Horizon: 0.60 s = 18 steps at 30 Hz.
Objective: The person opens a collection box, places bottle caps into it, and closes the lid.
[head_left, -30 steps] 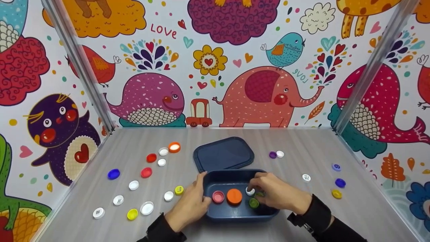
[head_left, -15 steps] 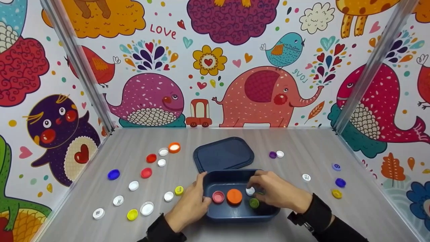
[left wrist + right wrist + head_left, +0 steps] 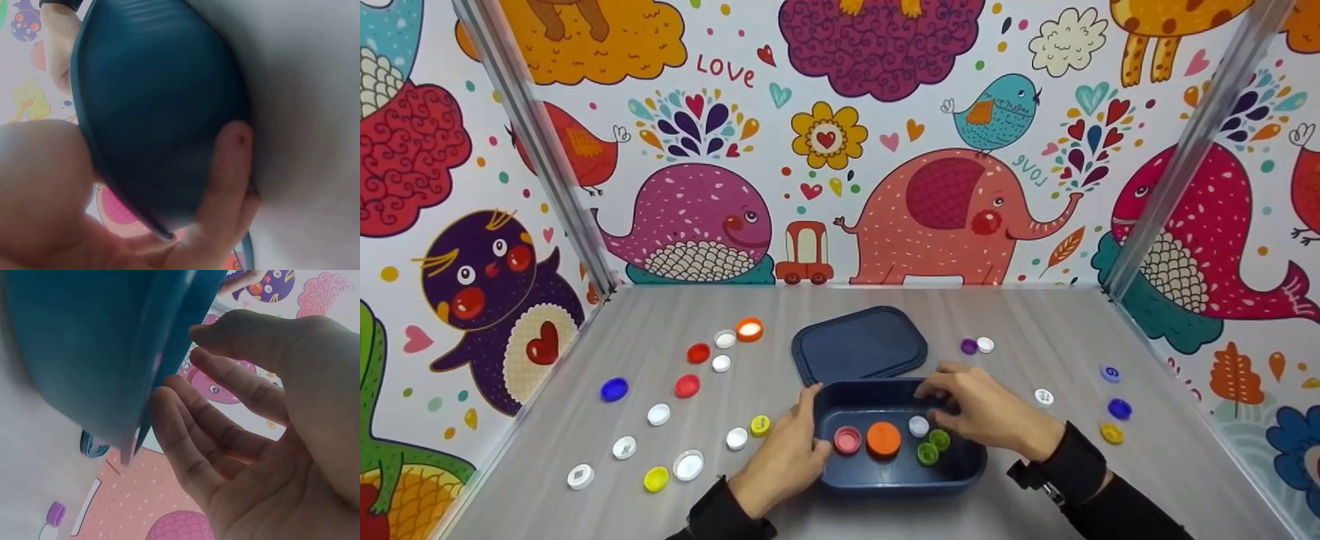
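A dark blue plastic box [image 3: 896, 487] stands at the front middle of the table. On its floor lie a pink bottle cap [image 3: 847, 440], an orange cap [image 3: 883, 440], a white cap [image 3: 918, 427] and two green caps, one [image 3: 928, 454] touching or overlapping the other [image 3: 939, 439]. My left hand [image 3: 785, 454] grips the box's left end, fingers along the outer wall [image 3: 163, 112] in the left wrist view. Above the box's right end hovers my right hand [image 3: 990, 412], with loosely bent fingers [image 3: 174, 427] and nothing between them and the thumb.
Behind the box lies its dark blue lid [image 3: 861, 345]. Several caps are scattered to the left, among them a blue one [image 3: 614, 389] and a yellow one [image 3: 656, 478]. More lie right, including purple [image 3: 969, 346] and yellow [image 3: 1111, 433]. Patterned panels [image 3: 840, 187] border the table.
My right hand has let go of the caps and drawn up and slightly right. The white cap and both green caps now show in full. The left hand stays put.
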### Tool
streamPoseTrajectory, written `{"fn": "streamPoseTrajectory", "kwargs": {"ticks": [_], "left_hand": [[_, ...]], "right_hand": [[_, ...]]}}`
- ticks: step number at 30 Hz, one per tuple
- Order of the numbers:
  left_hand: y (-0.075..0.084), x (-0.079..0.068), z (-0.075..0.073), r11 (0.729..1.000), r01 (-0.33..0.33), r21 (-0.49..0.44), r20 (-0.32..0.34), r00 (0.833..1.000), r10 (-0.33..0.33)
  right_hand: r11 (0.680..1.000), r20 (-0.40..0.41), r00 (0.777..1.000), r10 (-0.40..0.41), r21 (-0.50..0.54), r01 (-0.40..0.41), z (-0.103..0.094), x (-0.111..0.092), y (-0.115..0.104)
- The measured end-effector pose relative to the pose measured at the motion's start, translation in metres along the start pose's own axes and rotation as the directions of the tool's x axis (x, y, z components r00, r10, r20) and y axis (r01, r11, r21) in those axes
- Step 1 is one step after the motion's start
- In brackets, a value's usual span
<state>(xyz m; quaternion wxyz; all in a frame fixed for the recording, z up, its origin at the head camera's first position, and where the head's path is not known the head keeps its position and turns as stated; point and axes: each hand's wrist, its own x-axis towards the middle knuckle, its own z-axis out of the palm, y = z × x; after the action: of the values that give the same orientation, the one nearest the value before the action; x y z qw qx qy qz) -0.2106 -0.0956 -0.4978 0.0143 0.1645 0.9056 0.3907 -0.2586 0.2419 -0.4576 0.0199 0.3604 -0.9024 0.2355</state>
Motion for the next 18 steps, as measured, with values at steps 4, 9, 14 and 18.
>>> {"fn": "streamPoseTrajectory", "kwargs": {"ticks": [4, 9, 14, 18], "left_hand": [[0.0, 0.0, 0.0, 1.0, 0.002, 0.001, -0.001, 1.0, -0.002], [-0.002, 0.0, 0.0, 1.0, -0.031, 0.0, -0.009, 0.999, 0.031], [-0.002, 0.0, 0.0, 1.0, -0.028, -0.002, -0.002, 1.0, 0.028], [-0.002, 0.0, 0.0, 1.0, -0.017, -0.001, 0.005, 1.0, 0.017]], "right_hand": [[0.999, -0.031, 0.999, 0.04, -0.017, -0.04, -0.004, 0.002, 0.007], [0.993, -0.07, 0.992, 0.104, -0.044, -0.107, -0.008, 0.005, 0.018], [0.982, -0.103, 0.979, 0.176, -0.055, -0.182, -0.01, 0.009, 0.033], [0.971, -0.116, 0.966, 0.233, -0.022, -0.237, -0.012, 0.012, 0.048]]}}
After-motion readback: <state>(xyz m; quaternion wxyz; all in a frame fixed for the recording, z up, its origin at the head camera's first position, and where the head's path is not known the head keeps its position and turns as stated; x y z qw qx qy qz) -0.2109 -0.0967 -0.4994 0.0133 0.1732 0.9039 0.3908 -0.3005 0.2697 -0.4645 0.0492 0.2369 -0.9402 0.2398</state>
